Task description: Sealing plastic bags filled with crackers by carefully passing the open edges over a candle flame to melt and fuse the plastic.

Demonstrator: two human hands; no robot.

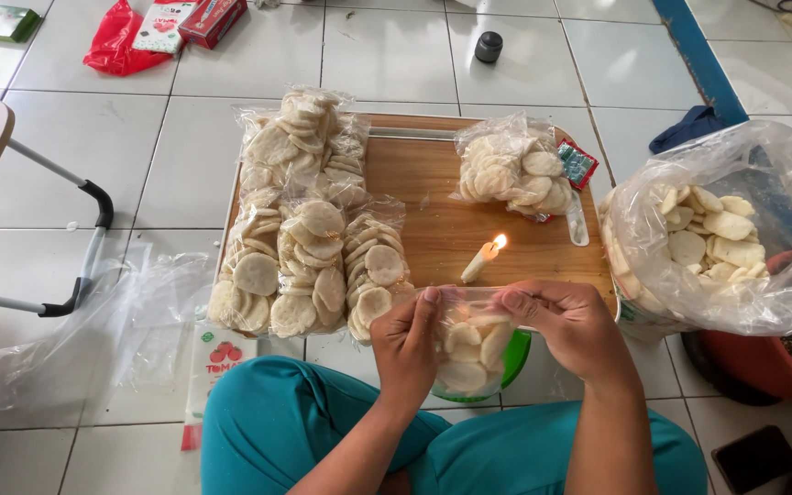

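Low wooden board on white floor tiles, stacked at its left with sealed clear packets of pale round crackers. One more filled packet near the far right corner. Big open plastic sack of loose crackers to the right. Red plastic bag and small black round jar farther off.

Pale cream crackers in clear bags on a warm brown wooden board — white candle with an orange flame. Teal trousers, green bowl, red plastic bag, white tiled floor — grey grout lines.
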